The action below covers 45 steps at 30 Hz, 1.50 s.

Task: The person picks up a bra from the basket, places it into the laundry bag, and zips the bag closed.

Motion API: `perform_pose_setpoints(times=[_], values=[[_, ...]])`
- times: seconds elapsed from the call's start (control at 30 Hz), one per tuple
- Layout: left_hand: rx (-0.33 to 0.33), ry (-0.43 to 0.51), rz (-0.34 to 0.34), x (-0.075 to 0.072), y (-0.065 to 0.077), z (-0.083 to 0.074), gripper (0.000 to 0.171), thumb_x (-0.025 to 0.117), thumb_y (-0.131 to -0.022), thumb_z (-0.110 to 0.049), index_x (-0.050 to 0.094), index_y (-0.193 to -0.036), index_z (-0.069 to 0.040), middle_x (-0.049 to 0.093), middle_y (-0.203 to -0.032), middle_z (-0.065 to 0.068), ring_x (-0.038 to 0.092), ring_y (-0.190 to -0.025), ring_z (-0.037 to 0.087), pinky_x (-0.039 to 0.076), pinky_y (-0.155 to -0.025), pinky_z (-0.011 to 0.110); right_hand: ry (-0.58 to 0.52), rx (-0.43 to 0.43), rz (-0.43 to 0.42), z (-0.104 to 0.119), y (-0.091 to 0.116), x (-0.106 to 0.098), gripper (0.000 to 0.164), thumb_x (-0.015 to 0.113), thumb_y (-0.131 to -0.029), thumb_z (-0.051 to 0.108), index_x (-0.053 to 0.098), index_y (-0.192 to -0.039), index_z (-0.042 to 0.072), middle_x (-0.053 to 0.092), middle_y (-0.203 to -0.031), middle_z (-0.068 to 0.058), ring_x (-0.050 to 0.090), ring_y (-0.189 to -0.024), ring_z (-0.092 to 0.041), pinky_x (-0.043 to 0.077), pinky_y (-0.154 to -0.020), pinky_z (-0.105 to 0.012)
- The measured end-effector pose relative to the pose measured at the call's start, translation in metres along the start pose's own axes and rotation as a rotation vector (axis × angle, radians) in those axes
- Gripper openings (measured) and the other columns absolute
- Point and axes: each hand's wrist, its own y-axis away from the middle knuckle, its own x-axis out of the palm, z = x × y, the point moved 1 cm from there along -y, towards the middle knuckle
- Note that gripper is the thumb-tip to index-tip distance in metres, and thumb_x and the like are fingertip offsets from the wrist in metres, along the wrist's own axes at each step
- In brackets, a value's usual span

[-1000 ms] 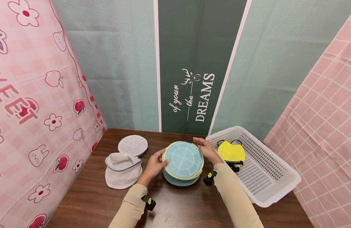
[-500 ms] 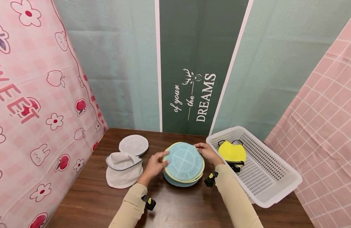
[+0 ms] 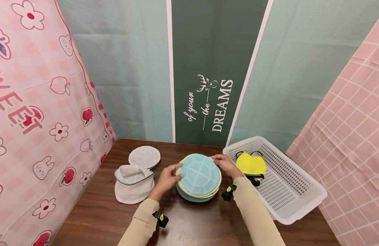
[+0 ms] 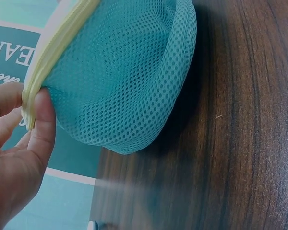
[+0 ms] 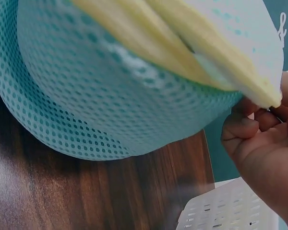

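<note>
A round blue mesh laundry bag (image 3: 199, 175) with yellow zipper trim stands on the brown table in the head view, its lid on top. My left hand (image 3: 168, 178) pinches the trim at the bag's left side; in the left wrist view the thumb of this hand (image 4: 21, 143) lies against the mesh just under the yellow edge. On the far right side, my right hand (image 3: 224, 164) pinches the rim. Curled fingers show at the end of the zipper trim in the right wrist view, where the right hand (image 5: 269, 139) partly hides what they grip.
To the left on the table (image 3: 94, 208) sits a white mesh bag (image 3: 132, 193) with grey trim, its round lid (image 3: 144, 156) folded back. A white perforated basket (image 3: 303, 208) stands at the right, holding a yellow fabric item (image 3: 251, 164) with black straps or edging.
My right hand's fingers, straight a second ago, have curled in to pinch the rim. The bag's lid has shifted very slightly right. My left hand keeps its hold.
</note>
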Motion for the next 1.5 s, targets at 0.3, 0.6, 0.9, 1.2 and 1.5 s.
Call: perform_pose_setpoints(times=[0.3, 0.6, 0.9, 1.2, 1.5], values=[[-0.017, 0.042, 0.035, 0.0, 0.001, 0.001, 0.044, 0.066, -0.081, 0.004, 0.055, -0.124, 0.006, 0.052, -0.068, 0.014, 0.049, -0.053, 0.018, 0.046, -0.047, 0.028, -0.052, 0.008, -0.053, 0.004, -0.001, -0.003, 0.026, 0.055, -0.087, -0.005, 0.061, -0.111, -0.012, 0.065, -0.101, -0.013, 0.06, -0.09, -0.021, 0.049, -0.075, -0.031], [-0.012, 0.041, 0.066, -0.003, 0.011, -0.028, 0.044, 0.062, -0.083, 0.007, 0.052, -0.125, 0.011, 0.051, -0.068, 0.02, 0.049, -0.055, 0.02, 0.046, -0.048, 0.024, 0.383, -0.193, -0.132, 0.011, 0.001, -0.004, 0.012, 0.063, -0.085, 0.002, 0.072, -0.092, 0.0, 0.066, -0.09, -0.007, 0.057, -0.084, -0.022, 0.047, -0.07, -0.032], [-0.031, 0.015, 0.045, -0.004, 0.003, 0.0, 0.045, 0.066, -0.082, 0.002, 0.054, -0.126, 0.005, 0.057, -0.078, 0.017, 0.052, -0.058, 0.017, 0.049, -0.051, 0.034, 0.462, -0.255, -0.176, 0.011, 0.003, 0.001, 0.01, 0.065, -0.084, 0.003, 0.073, -0.089, 0.002, 0.068, -0.086, -0.007, 0.059, -0.076, -0.021, 0.047, -0.066, -0.032], [0.04, -0.376, -0.007, -0.01, -0.012, -0.012, 0.046, 0.067, -0.084, -0.012, 0.055, -0.127, -0.003, 0.054, -0.113, 0.017, 0.05, -0.081, 0.022, 0.043, -0.067, 0.037, 0.506, -0.274, -0.234, 0.009, 0.008, 0.003, 0.01, 0.065, -0.086, 0.004, 0.073, -0.09, 0.003, 0.067, -0.087, -0.008, 0.06, -0.08, -0.024, 0.048, -0.068, -0.036], [0.09, -0.528, 0.085, -0.005, -0.04, -0.025, 0.041, 0.063, -0.087, -0.013, 0.055, -0.125, 0.001, 0.054, -0.12, 0.019, 0.049, -0.112, 0.035, 0.04, -0.089, 0.046, 0.911, -0.417, -0.261, 0.016, 0.013, 0.013, 0.01, 0.065, -0.087, 0.009, 0.072, -0.094, 0.008, 0.068, -0.09, -0.006, 0.062, -0.076, -0.026, 0.048, -0.069, -0.04]])
